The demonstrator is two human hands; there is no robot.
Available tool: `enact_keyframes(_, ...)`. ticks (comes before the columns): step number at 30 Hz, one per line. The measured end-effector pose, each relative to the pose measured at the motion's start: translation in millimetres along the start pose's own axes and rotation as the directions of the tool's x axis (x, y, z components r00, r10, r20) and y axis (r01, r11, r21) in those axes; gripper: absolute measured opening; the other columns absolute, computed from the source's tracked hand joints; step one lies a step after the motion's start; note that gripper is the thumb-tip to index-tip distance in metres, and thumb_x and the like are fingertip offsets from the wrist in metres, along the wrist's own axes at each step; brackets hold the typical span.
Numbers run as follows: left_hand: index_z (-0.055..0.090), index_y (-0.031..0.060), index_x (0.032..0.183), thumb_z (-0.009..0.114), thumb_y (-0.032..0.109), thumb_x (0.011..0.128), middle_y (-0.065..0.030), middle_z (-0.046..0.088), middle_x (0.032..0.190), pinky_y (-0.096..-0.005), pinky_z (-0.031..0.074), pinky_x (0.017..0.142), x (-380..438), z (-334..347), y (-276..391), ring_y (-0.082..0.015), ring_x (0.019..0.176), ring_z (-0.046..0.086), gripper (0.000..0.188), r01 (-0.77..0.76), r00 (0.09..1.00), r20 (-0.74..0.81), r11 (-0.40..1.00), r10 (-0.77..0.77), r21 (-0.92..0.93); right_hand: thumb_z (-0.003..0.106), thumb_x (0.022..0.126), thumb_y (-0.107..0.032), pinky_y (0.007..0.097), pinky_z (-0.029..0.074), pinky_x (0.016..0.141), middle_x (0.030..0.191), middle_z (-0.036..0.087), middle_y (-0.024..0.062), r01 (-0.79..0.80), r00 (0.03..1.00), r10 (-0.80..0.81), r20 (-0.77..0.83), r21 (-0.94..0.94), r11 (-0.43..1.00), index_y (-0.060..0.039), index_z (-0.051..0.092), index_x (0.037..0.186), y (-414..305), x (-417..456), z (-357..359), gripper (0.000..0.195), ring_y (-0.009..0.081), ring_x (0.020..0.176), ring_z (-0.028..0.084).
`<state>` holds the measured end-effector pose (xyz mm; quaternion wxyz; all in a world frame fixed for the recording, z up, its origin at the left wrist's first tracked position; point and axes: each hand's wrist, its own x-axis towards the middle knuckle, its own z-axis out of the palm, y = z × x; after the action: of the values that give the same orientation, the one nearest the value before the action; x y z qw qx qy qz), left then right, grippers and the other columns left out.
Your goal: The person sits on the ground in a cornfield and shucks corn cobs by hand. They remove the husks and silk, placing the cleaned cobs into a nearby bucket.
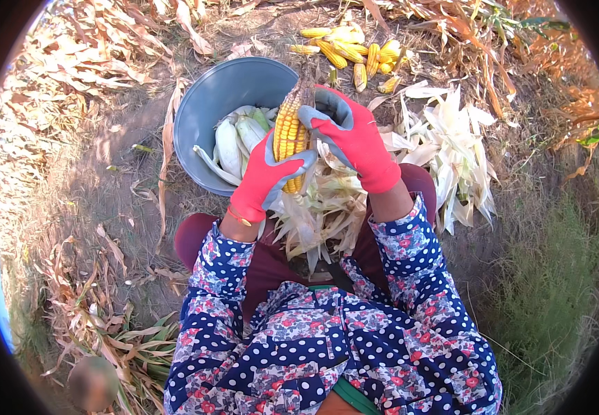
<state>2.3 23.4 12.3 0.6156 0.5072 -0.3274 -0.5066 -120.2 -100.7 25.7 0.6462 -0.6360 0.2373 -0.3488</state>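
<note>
A husked ear of yellow corn (288, 132), its tip pointing away from me and darkened, is held over the near right side of a grey-blue bucket. My left hand (271, 174), in a red and grey work glove, is closed around its lower part. My right hand (354, 132), gloved the same way, has its thumb and fingers curled at the ear's upper right side; its fingertips are partly hidden. Inside the bucket (195, 119) lie several ears of corn in pale husks (229, 148). Loose husks (325, 212) are heaped between my knees.
Several bare yellow corn ears (348, 49) lie on the ground beyond the bucket. A pile of pale husks (449, 155) is at the right. Dry corn stalks and leaves (107, 41) border the ground, and green weeds (548, 306) grow at the lower right.
</note>
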Motion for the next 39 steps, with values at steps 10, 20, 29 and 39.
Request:
enact_keyframes(10,0.048,0.0018,0.132,0.068,0.018,0.076,-0.005,0.059,0.116,-0.0296,0.047,0.089,-9.5,6.6,14.6,-0.0156,0.102,0.059,0.062,0.073,0.995,0.068,0.997,-0.073,-0.005,0.061,0.093,-0.022,0.0218,0.047,0.065,0.093,0.064,0.0004,-0.1,0.995,0.102,-0.004,0.171,0.98,0.0003,0.061,0.116,-11.1,-7.6,-12.4,0.032,0.0052,0.078,0.055)
enact_keyframes(20,0.045,-0.001,0.133,0.07,0.021,0.075,-0.0072,0.061,0.112,-0.0296,0.048,0.087,-11.6,6.2,12.9,-0.0168,0.1,0.06,0.066,0.092,0.971,0.222,0.995,-0.084,-0.025,0.042,0.101,-0.038,0.0244,0.048,0.075,0.094,0.067,0.0062,-0.144,0.983,0.118,0.143,0.19,0.971,-0.0009,0.061,0.115,-13.8,-6.0,-16.1,0.044,0.0084,0.083,0.061)
enact_keyframes(29,0.049,-0.003,0.127,0.072,0.041,0.077,-0.0129,0.064,0.096,-0.0277,0.052,0.07,-7.6,4.1,-2.1,-0.0188,0.082,0.064,0.07,0.162,0.911,0.411,0.94,-0.026,-0.299,0.05,0.098,-0.035,0.0223,0.04,0.062,0.077,0.055,-0.0036,-0.255,0.967,0.228,0.116,0.369,0.894,-0.0057,0.061,0.091,-24.4,-8.0,-5.5,0.032,0.0036,0.069,0.048)
enact_keyframes(39,0.05,-0.001,0.127,0.078,0.01,0.073,-0.0084,0.065,0.109,-0.0286,0.05,0.086,3.5,2.1,-7.8,-0.0145,0.099,0.062,0.062,-0.158,0.958,-0.155,0.892,0.243,0.424,0.081,0.072,-0.038,0.0311,0.053,0.073,0.09,0.067,0.0089,0.137,0.953,-0.219,-0.208,-0.348,0.928,-0.0038,0.062,0.109,-4.9,-8.9,11.5,0.054,0.0202,0.083,0.065)
